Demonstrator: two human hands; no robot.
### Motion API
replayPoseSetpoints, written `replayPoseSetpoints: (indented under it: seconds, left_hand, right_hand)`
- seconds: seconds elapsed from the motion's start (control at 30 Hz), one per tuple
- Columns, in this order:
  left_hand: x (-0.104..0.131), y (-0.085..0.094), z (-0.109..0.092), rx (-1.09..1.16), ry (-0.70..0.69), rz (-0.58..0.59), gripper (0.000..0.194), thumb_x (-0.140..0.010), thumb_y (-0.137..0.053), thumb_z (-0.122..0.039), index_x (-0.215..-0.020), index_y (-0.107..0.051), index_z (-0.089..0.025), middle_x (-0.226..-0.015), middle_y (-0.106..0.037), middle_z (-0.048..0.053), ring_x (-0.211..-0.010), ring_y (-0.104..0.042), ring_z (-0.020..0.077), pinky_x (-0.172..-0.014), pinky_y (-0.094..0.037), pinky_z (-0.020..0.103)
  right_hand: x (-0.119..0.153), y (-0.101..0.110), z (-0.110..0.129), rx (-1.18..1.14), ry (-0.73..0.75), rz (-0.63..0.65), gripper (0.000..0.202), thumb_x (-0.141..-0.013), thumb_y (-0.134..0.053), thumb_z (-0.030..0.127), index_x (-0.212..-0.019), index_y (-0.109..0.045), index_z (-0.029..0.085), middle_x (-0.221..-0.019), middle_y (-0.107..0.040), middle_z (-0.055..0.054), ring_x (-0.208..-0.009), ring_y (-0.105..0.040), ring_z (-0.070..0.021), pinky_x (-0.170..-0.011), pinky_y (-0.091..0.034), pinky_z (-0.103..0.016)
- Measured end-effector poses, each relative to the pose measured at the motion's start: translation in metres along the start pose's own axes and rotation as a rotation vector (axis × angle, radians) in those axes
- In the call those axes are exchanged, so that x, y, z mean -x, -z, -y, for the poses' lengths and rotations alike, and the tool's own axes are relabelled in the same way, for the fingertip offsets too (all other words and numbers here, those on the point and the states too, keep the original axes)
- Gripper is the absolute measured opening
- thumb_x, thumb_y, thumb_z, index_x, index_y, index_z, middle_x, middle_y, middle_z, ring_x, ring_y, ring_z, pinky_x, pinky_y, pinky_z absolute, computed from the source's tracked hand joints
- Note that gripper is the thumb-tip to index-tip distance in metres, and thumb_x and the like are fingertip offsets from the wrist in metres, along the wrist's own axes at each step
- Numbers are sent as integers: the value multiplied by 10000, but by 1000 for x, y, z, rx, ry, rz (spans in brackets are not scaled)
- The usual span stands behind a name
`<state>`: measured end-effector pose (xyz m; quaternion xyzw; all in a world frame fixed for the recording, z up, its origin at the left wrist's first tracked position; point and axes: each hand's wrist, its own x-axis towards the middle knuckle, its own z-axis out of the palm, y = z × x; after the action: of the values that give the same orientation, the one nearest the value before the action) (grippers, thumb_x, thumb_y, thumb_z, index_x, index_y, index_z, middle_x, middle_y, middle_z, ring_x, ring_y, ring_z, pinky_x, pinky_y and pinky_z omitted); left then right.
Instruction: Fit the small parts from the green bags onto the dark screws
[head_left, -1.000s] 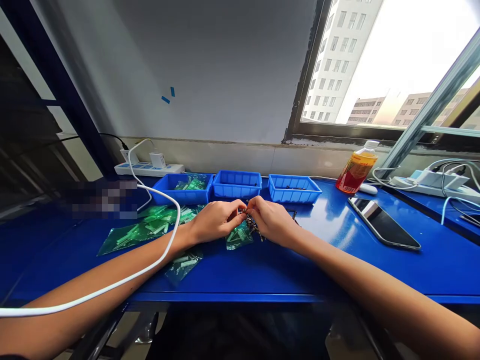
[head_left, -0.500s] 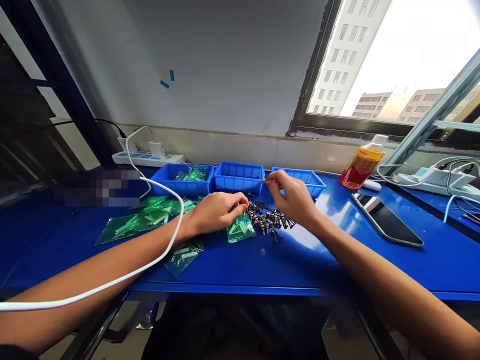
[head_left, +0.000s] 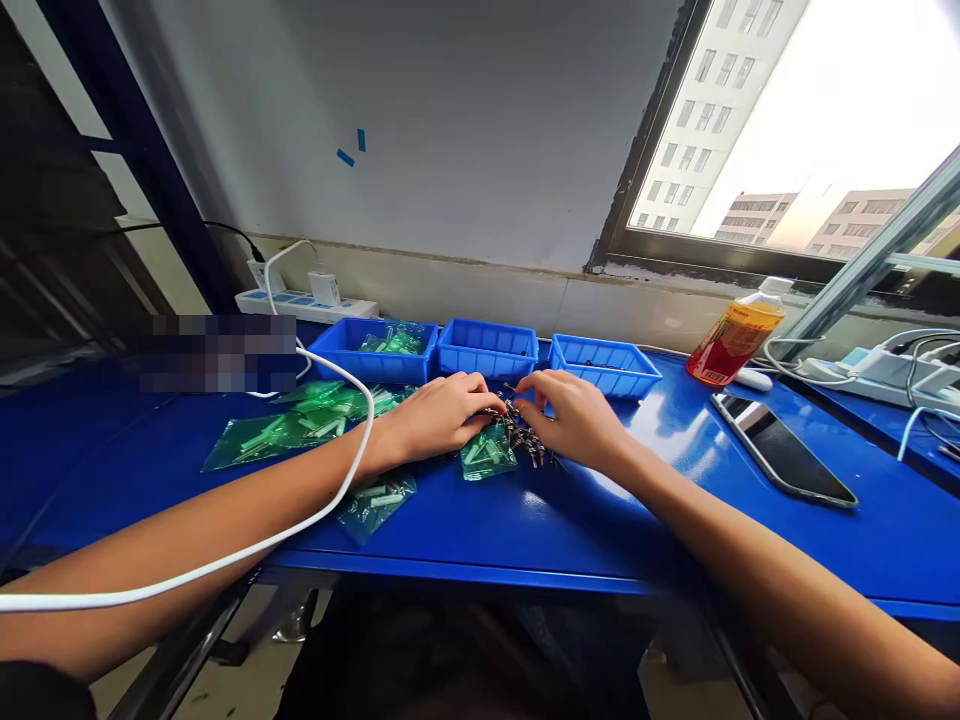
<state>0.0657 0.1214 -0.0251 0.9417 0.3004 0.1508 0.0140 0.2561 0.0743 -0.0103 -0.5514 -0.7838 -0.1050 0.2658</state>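
Observation:
A loose pile of dark screws [head_left: 527,440] lies on the blue table, partly covered by both hands. At its left edge, my left hand [head_left: 450,412] has its fingers curled and closed; whatever they hold is hidden. My right hand [head_left: 574,415] is over the right side of the pile, thumb and forefinger brought together among the screws. What is between them is too small to make out. In front of my left fingertips sits a small green plastic bag [head_left: 487,453] of pale pieces. Behind the hands stand a middle blue bin [head_left: 487,362] and a right blue bin [head_left: 606,378], each with a few small dark pieces.
A left blue bin [head_left: 375,367] holds a green bag. More green bags [head_left: 300,430] lie left, and a clear bag [head_left: 377,503] lies below my left forearm. A white cable [head_left: 337,490] crosses that forearm. A phone [head_left: 784,450] and drink bottle [head_left: 736,335] are right.
My right hand has come down from the middle bin's front right corner to the screw pile. My left hand stays by the pile. The view has shifted slightly.

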Motion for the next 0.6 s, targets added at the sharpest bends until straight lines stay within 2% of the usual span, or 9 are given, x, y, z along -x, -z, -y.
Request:
replayPoseSetpoints:
  seconds: [0.13, 0.4, 0.6]
  left_hand:
    - [0, 2, 0, -18, -36, 19, 233, -866, -465, -259, -1031, -623, -217, -978, -606, 42, -909, -567, 189, -741, -445, 299]
    - [0, 0, -2, -34, -8, -81, 144, -806, -491, -243, -828, -609, -164, -882, -621, 55, -874, -526, 221, -751, -410, 352]
    - [0, 2, -6, 103, 28, -218, 107, -792, -499, -240, -765, -564, -160, -829, -608, 49, -816, -511, 197, -739, -418, 332]
  right_hand:
    - [6, -8, 14, -51, 84, 122, 113, -816, -531, 204, -878, -621, 175, -727, -610, -27, -699, -548, -145, -644, -390, -252]
    - [6, -2, 9, -75, 62, 118, 116, -822, -534, 210, -883, -622, 166, -724, -606, -27, -694, -539, -144, -649, -392, -264]
    - [8, -5, 18, -69, 69, 132, 82, -789, -585, 232, -842, -607, 175, -722, -610, -23, -710, -547, -157, -638, -391, -267]
